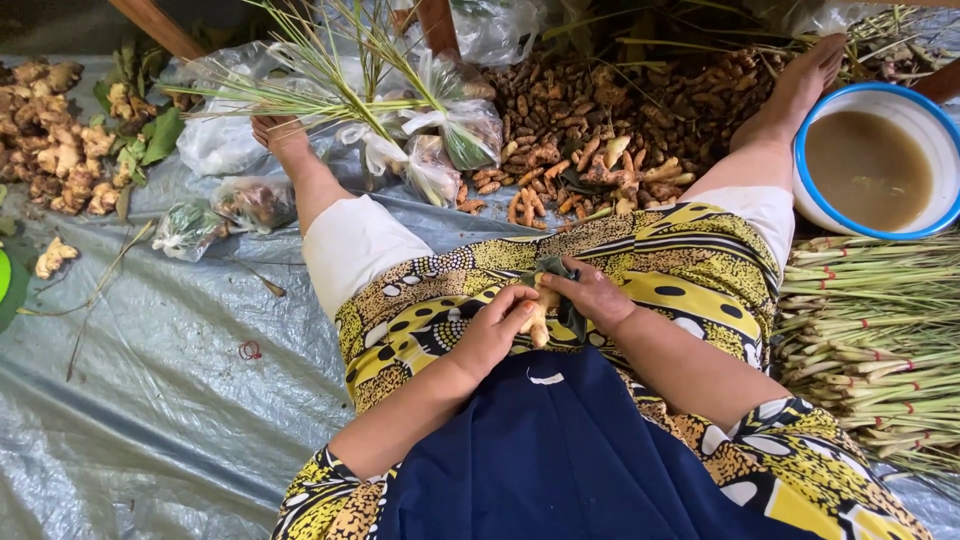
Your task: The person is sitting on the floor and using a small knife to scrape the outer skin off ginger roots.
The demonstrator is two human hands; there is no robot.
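Note:
I sit on the ground with my legs stretched out, a yellow and black patterned cloth (690, 250) over my lap. My left hand (492, 330) holds a pale yellow root piece (537, 322) over my lap. My right hand (592, 296) touches the top of the same root and also grips a dark green cloth (572, 316) wrapped against it. Both hands meet at the root, fingers curled around it.
A pile of brown and orange roots (590, 130) lies between my feet. Bundles of lemongrass stalks (880, 340) lie at right, by a blue-rimmed white basin (925, 115) of murky water. Plastic bags with herbs (440, 140) and ginger (60, 140) sit on the grey tarp (150, 400).

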